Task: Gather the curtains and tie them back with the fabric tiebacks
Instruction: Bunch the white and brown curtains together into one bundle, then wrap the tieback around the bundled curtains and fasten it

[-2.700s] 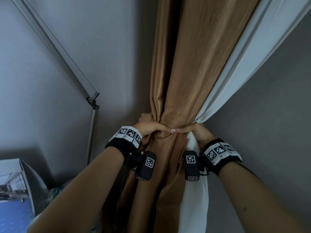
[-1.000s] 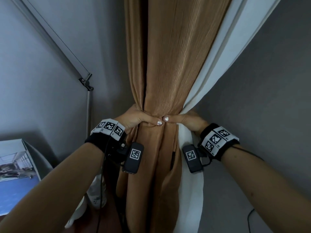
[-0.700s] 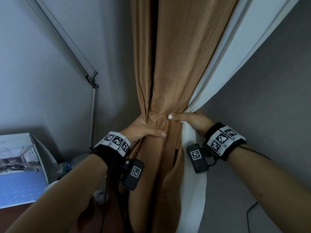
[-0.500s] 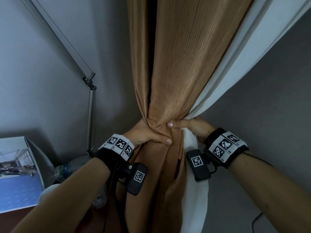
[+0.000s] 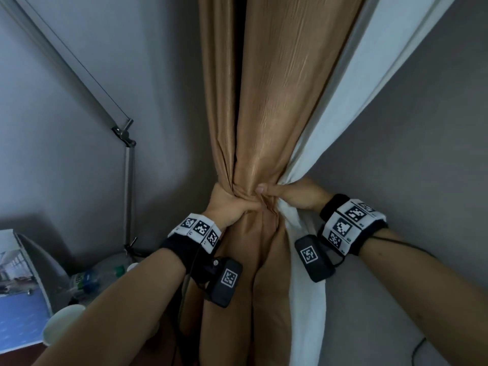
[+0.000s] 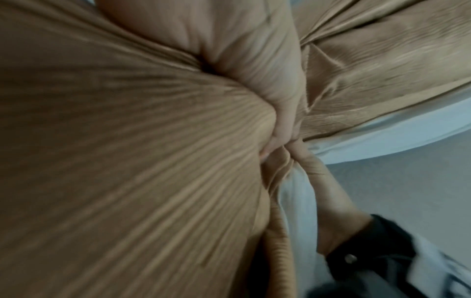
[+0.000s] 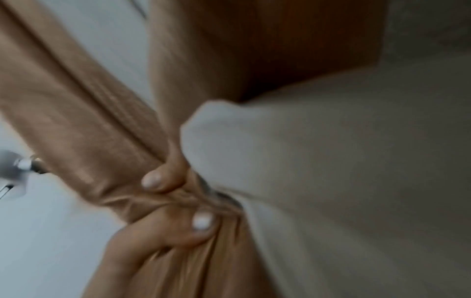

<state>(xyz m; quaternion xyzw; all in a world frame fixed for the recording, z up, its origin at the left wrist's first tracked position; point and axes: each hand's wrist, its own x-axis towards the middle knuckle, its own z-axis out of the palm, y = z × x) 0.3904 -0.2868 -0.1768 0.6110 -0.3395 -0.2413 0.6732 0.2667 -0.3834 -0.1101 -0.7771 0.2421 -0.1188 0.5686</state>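
both hands, left hand [image 5: 232, 206] and right hand [image 5: 298, 195], are clenched round the curtain bundle [image 5: 253, 199] with no tieback in sight, so freeing one grip to fetch it could let the white lining [image 5: 306, 273] slip out

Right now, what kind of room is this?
Probably a bedroom or home office corner: a tan curtain with white lining gathered against grey walls, an articulated lamp arm, a picture, and a cup.

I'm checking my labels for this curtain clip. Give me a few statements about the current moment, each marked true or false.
1. Both hands grip the gathered curtains. True: the left hand and right hand clutch the tan curtain at its narrowest point.
2. A tieback is already knotted round the bundle. False: none is visible.
3. The white curtain hangs on the right hand's side. True.
4. The left hand hangs free. False: it grips the fabric.
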